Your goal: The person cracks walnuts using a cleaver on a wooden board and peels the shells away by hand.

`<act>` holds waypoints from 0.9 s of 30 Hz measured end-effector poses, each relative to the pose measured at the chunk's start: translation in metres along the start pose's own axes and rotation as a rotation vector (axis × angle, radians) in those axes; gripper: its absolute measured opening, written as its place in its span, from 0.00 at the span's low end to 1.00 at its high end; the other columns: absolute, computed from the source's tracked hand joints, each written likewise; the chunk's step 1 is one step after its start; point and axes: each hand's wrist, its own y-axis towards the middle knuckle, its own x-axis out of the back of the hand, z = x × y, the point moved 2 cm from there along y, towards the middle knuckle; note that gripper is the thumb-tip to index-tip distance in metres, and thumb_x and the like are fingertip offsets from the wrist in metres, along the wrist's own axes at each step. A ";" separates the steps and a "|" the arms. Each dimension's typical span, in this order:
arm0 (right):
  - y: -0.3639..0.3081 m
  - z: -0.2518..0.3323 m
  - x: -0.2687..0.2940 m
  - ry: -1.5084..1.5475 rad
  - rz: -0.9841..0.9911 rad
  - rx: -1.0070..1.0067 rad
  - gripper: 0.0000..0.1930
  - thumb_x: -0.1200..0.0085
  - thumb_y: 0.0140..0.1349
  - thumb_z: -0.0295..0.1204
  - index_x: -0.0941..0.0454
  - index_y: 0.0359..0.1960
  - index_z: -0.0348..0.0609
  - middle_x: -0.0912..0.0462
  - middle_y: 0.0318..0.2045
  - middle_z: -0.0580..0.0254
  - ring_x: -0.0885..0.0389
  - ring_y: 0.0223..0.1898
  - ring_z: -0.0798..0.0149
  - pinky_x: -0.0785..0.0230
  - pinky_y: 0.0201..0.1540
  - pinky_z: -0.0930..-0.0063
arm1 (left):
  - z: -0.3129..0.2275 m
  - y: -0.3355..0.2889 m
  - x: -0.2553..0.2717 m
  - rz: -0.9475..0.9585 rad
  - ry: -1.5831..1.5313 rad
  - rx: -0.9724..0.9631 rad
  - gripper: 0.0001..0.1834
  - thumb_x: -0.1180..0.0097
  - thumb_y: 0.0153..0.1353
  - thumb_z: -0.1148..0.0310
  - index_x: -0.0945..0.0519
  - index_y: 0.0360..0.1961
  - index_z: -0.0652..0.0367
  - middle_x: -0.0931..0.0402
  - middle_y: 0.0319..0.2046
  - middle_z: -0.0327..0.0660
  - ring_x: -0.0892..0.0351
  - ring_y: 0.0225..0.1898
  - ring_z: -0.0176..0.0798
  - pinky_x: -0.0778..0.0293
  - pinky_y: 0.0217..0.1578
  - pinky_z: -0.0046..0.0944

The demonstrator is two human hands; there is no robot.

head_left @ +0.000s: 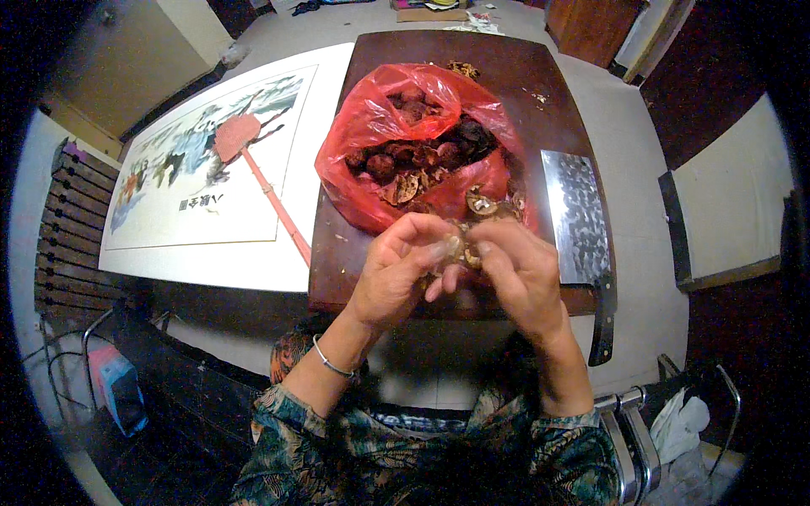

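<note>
Above the near edge of the dark brown table, my left hand [401, 270] and my right hand [525, 274] meet with fingertips pinched. Between them is a cracked brown nut [465, 248], walnut-like, partly covered by the fingers. Just beyond stands a crumpled red plastic bag [344, 196], its mouth spread wide. Round dark nuts [411, 103] and broken brown shells [412, 186] lie inside it. One shell piece with a pale inside [481, 203] rests close to my right fingers. To the right, a cleaver [576, 221] lies flat, black handle pointing toward me over the table edge.
Against the brown table [523, 63] stands a white table [194, 261] with a painted picture. A red fly swatter [239, 137] lies across it. More shell bits [463, 69] sit behind the bag. A metal-framed chair [631, 438] is near my right elbow.
</note>
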 end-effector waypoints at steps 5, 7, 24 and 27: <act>0.001 0.002 -0.002 0.000 0.070 -0.016 0.05 0.46 0.54 0.23 0.23 0.32 0.36 0.21 0.29 0.53 0.21 0.30 0.54 0.30 0.33 0.66 | -0.003 -0.001 -0.004 -0.006 0.036 0.003 0.09 0.50 0.62 0.71 0.30 0.42 0.62 0.26 0.30 0.41 0.26 0.25 0.30 0.34 0.19 0.24; 0.002 0.001 -0.002 -0.013 0.078 -0.012 0.05 0.45 0.53 0.24 0.23 0.32 0.37 0.21 0.28 0.53 0.21 0.30 0.54 0.30 0.32 0.67 | -0.003 -0.001 -0.004 -0.026 0.091 -0.005 0.09 0.50 0.62 0.71 0.31 0.42 0.62 0.26 0.30 0.40 0.26 0.25 0.29 0.34 0.19 0.24; -0.003 -0.007 -0.008 0.206 0.091 -0.257 0.04 0.46 0.54 0.24 0.24 0.29 0.35 0.21 0.26 0.54 0.21 0.28 0.59 0.30 0.32 0.69 | -0.002 -0.004 -0.005 -0.027 0.112 -0.018 0.09 0.51 0.62 0.71 0.31 0.43 0.61 0.26 0.30 0.40 0.27 0.25 0.29 0.34 0.20 0.24; -0.004 -0.008 -0.008 0.199 0.102 -0.249 0.04 0.47 0.55 0.24 0.24 0.29 0.35 0.21 0.25 0.53 0.21 0.28 0.59 0.30 0.32 0.69 | -0.001 -0.005 -0.005 -0.036 0.117 -0.013 0.09 0.51 0.62 0.70 0.31 0.42 0.61 0.26 0.30 0.40 0.27 0.25 0.29 0.34 0.20 0.24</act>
